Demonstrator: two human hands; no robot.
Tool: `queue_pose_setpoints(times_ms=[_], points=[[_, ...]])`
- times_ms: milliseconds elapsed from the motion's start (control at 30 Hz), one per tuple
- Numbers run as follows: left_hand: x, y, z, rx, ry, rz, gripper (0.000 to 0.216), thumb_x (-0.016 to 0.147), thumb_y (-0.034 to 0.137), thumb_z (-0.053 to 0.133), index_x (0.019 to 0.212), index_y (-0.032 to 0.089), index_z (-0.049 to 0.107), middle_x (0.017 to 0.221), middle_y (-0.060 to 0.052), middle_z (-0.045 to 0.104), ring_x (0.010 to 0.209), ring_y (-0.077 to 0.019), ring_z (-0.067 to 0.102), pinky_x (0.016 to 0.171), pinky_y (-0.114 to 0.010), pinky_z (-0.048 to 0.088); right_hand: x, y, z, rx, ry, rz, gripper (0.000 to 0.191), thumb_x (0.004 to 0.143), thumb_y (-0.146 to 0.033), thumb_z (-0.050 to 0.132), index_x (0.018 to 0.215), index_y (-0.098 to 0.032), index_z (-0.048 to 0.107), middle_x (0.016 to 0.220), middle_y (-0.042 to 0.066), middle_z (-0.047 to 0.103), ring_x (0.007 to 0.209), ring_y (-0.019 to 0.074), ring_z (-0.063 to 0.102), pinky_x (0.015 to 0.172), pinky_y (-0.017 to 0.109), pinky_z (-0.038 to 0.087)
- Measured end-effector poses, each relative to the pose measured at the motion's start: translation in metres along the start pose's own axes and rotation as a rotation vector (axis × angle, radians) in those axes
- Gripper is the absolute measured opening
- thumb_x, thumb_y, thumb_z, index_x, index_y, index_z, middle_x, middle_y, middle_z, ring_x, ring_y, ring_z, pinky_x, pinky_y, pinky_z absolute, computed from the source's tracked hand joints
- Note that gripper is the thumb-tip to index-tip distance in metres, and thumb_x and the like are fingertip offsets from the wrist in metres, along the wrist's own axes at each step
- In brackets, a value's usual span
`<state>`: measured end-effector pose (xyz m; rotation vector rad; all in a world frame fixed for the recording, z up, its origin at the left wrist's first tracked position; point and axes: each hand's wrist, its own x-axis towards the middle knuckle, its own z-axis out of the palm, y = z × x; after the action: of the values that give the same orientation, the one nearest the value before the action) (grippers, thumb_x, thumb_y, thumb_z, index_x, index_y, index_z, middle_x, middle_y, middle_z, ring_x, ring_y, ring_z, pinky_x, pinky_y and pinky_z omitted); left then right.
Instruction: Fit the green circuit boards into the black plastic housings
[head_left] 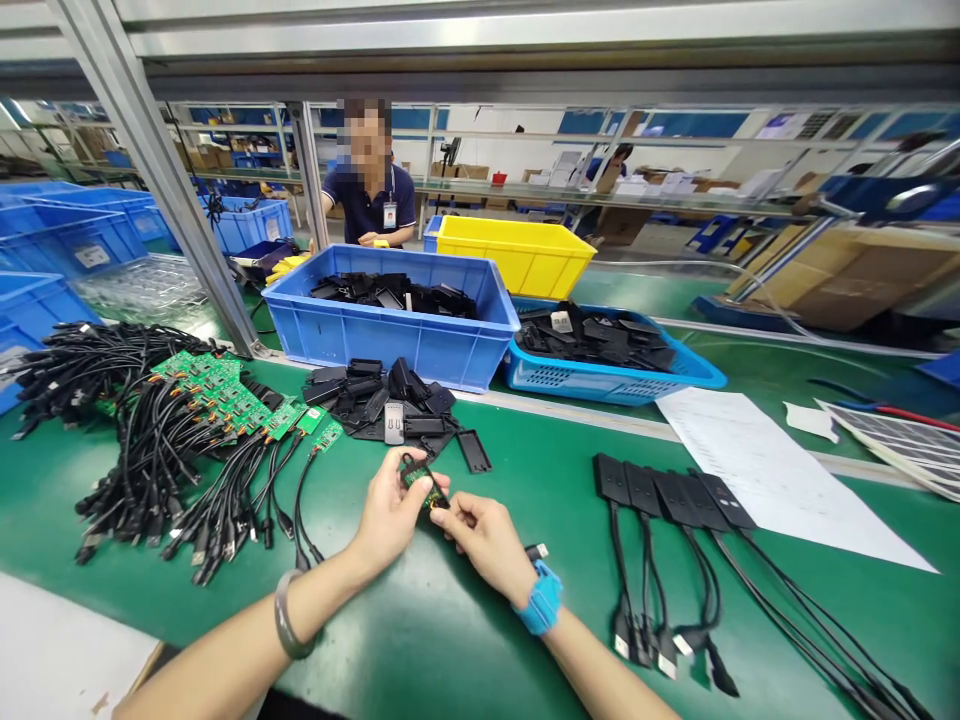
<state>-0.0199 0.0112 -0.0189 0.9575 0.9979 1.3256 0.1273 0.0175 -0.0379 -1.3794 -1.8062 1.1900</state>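
Note:
Over the green bench, my left hand (391, 508) grips a small black plastic case with a green circuit board (417, 482) lying in it. My right hand (484, 535) pinches the near end of the same piece, where the cable joins the board; its fingertips partly hide that end. A USB plug (537, 552) shows beside my right wrist. Just beyond my hands lies a heap of black case halves (375, 405), with one single half (474, 451) apart from it. To the left are several green circuit boards (217, 395) with black cables attached.
A blue bin (390, 340) and a blue basket (600, 375) of black parts stand behind the heap, a yellow bin (517, 255) beyond. Closed black units with cables (667, 495) lie right, beside paper (795, 485). A metal post (169, 190) rises left. A person (375, 195) sits opposite.

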Motion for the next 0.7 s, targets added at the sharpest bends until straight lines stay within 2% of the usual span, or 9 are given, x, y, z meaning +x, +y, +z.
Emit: queue_pose_setpoints(times_ms=[67, 133, 200, 267, 300, 400, 500, 600, 700], points=[[0.004, -0.001, -0.001, -0.125, 0.046, -0.102, 0.035, 0.076, 0.039, 0.070, 0.096, 0.016, 0.053, 0.082, -0.006, 0.071, 0.071, -0.0176, 0.066, 0.071, -0.031, 0.051, 0.011, -0.006, -0.006, -0.078, -0.087, -0.054, 0.037, 0.083, -0.042, 0.058, 0.055, -0.019, 0.049, 0.049, -0.006, 0.048, 0.047, 0.0096, 0.042, 0.047, 0.021, 0.031], [0.010, -0.003, -0.004, -0.222, 0.151, -0.173, 0.034, 0.074, 0.041, 0.070, 0.089, 0.015, 0.055, 0.079, -0.005, 0.068, 0.065, -0.0140, 0.063, 0.064, -0.027, 0.049, 0.030, -0.017, -0.015, -0.219, -0.127, -0.155, 0.037, 0.088, -0.040, 0.053, 0.058, -0.018, 0.053, 0.051, -0.005, 0.052, 0.049, 0.0099, 0.047, 0.049, 0.021, 0.034], [0.014, -0.005, -0.008, -0.277, 0.285, -0.204, 0.035, 0.072, 0.043, 0.071, 0.086, 0.016, 0.054, 0.075, -0.001, 0.065, 0.060, -0.0107, 0.059, 0.056, -0.023, 0.046, 0.056, -0.030, -0.021, -0.375, -0.067, -0.254, 0.035, 0.094, -0.034, 0.045, 0.066, -0.018, 0.059, 0.059, -0.003, 0.057, 0.056, 0.0113, 0.053, 0.056, 0.022, 0.039], [0.017, -0.007, -0.011, -0.307, 0.361, -0.219, 0.034, 0.072, 0.042, 0.070, 0.089, 0.018, 0.052, 0.074, 0.001, 0.062, 0.058, -0.0092, 0.056, 0.051, -0.020, 0.042, 0.083, -0.041, -0.020, -0.475, 0.019, -0.304, 0.020, 0.092, -0.026, 0.049, 0.081, -0.018, 0.064, 0.076, 0.001, 0.062, 0.068, 0.0141, 0.057, 0.066, 0.025, 0.042], [0.017, -0.008, -0.011, -0.311, 0.364, -0.219, 0.033, 0.072, 0.040, 0.069, 0.090, 0.018, 0.051, 0.075, 0.001, 0.061, 0.058, -0.0089, 0.055, 0.049, -0.019, 0.040, 0.096, -0.045, -0.016, -0.504, 0.051, -0.313, 0.011, 0.088, -0.024, 0.055, 0.089, -0.018, 0.064, 0.086, 0.004, 0.062, 0.075, 0.0163, 0.058, 0.070, 0.027, 0.043], [0.017, -0.010, -0.011, -0.298, 0.299, -0.165, 0.035, 0.066, 0.024, 0.069, 0.097, 0.018, 0.053, 0.079, 0.001, 0.061, 0.061, -0.0087, 0.055, 0.049, -0.019, 0.038, 0.125, -0.049, 0.003, -0.546, 0.096, -0.324, 0.032, 0.071, -0.020, 0.074, 0.100, -0.016, 0.062, 0.106, 0.012, 0.057, 0.092, 0.0247, 0.056, 0.076, 0.033, 0.044], [0.016, -0.010, -0.009, -0.286, 0.244, -0.078, 0.044, 0.061, 0.013, 0.069, 0.102, 0.019, 0.054, 0.082, 0.001, 0.060, 0.066, -0.0095, 0.055, 0.054, -0.019, 0.041, 0.138, -0.048, 0.021, -0.544, 0.119, -0.328, 0.034, 0.062, -0.009, 0.075, 0.093, -0.016, 0.061, 0.103, 0.013, 0.057, 0.094, 0.0270, 0.054, 0.078, 0.036, 0.044], [0.015, -0.010, -0.007, -0.303, 0.218, -0.037, 0.050, 0.063, 0.016, 0.073, 0.108, 0.020, 0.052, 0.088, -0.001, 0.062, 0.077, -0.0128, 0.059, 0.063, -0.022, 0.047, 0.137, -0.047, 0.022, -0.484, 0.123, -0.356, 0.025, 0.067, -0.006, 0.069, 0.086, -0.018, 0.059, 0.089, 0.007, 0.060, 0.085, 0.0220, 0.056, 0.076, 0.033, 0.045], [0.014, -0.010, -0.006, -0.290, 0.172, -0.046, 0.054, 0.067, 0.026, 0.077, 0.113, 0.020, 0.050, 0.090, -0.003, 0.064, 0.082, -0.0163, 0.064, 0.071, -0.028, 0.051, 0.125, -0.049, 0.007, -0.371, 0.163, -0.387, 0.004, 0.082, -0.018, 0.057, 0.086, -0.020, 0.057, 0.082, 0.002, 0.062, 0.076, 0.0167, 0.058, 0.073, 0.029, 0.047]])
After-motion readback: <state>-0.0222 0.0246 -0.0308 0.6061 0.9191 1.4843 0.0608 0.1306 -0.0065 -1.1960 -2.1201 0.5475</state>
